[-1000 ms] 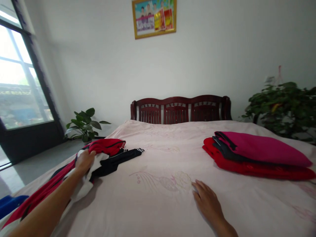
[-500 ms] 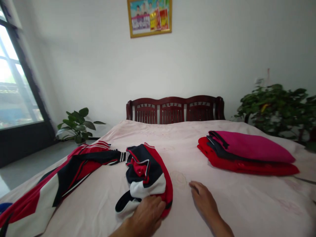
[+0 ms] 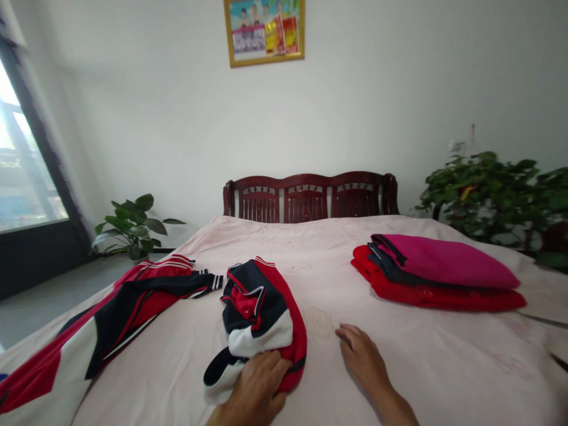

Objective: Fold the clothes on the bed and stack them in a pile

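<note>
On the pale pink cover of the bed (image 3: 284, 242), a folded stack of magenta and red cloth (image 3: 439, 275) sits toward the right edge. A sprawled red, navy and white tracksuit garment (image 3: 110, 313) trails over the left edge. Your left hand (image 3: 255, 393) lies on a bunched red, navy and white top (image 3: 261, 313) near the foot edge; you can't tell whether it's clenched. Your right hand (image 3: 361, 358) rests open on the bare cover. A hard pull could tangle the top with the garment just beside it.
</note>
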`<control>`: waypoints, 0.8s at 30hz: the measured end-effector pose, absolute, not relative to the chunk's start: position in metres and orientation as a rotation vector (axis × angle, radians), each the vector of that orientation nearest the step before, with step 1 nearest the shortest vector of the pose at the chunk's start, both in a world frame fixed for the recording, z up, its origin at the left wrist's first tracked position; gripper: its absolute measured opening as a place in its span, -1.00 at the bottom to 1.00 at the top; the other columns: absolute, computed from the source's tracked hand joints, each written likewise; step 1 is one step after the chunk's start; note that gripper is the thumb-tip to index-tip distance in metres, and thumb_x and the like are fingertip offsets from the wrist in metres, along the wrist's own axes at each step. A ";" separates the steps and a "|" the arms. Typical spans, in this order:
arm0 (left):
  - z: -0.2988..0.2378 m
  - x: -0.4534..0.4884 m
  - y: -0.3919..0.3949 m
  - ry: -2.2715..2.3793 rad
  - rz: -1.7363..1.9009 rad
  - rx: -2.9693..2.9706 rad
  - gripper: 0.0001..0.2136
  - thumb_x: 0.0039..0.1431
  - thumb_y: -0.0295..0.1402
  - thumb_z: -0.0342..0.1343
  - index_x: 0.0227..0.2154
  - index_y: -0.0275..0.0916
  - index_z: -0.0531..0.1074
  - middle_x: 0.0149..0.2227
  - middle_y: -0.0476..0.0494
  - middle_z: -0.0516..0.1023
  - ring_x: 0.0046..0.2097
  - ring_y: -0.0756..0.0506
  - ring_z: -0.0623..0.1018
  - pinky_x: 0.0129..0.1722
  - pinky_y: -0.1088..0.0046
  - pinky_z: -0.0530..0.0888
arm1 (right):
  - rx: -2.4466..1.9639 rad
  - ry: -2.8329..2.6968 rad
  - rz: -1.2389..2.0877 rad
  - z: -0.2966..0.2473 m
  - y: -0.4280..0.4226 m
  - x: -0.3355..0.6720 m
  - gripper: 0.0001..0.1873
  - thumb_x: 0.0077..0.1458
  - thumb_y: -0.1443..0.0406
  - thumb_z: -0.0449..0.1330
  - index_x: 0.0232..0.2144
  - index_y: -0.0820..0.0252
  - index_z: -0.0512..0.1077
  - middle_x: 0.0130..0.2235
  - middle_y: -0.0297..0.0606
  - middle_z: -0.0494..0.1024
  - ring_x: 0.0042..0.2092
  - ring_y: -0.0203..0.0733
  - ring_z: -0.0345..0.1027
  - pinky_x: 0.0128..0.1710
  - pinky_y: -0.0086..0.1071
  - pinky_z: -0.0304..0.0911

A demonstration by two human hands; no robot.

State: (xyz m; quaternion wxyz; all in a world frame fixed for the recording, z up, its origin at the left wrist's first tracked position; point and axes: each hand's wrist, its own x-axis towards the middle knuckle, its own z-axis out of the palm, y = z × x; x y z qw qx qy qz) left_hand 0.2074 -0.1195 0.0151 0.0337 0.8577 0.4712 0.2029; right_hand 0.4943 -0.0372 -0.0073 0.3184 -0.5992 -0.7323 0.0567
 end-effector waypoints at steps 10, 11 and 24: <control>0.018 0.207 -0.120 1.424 0.669 2.649 -0.52 -0.07 -0.54 0.09 -0.02 -0.10 0.39 -0.07 -0.14 0.52 -0.04 -0.19 0.48 -0.01 0.27 0.42 | -1.603 -1.939 0.188 -0.002 -0.039 0.493 -0.58 0.14 0.34 -0.06 -0.09 0.19 0.53 0.07 -0.15 0.50 0.14 -0.10 0.31 0.18 -0.22 0.15; 0.017 0.207 -0.120 1.423 0.680 2.656 -0.51 -0.08 -0.55 0.09 -0.02 -0.11 0.38 -0.08 -0.14 0.52 -0.04 -0.19 0.48 -0.01 0.27 0.42 | -1.609 -1.941 0.193 -0.002 -0.039 0.492 -0.58 0.14 0.34 -0.05 -0.09 0.19 0.53 0.07 -0.15 0.50 0.14 -0.10 0.31 0.19 -0.22 0.15; 0.018 0.207 -0.121 1.405 0.725 2.715 -0.51 -0.10 -0.57 0.10 -0.04 -0.12 0.37 -0.10 -0.12 0.52 -0.08 -0.18 0.50 -0.07 0.27 0.44 | -1.600 -1.938 0.198 -0.002 -0.037 0.493 -0.59 0.10 0.33 -0.02 -0.10 0.15 0.54 0.07 -0.15 0.51 0.14 -0.10 0.32 0.17 -0.25 0.14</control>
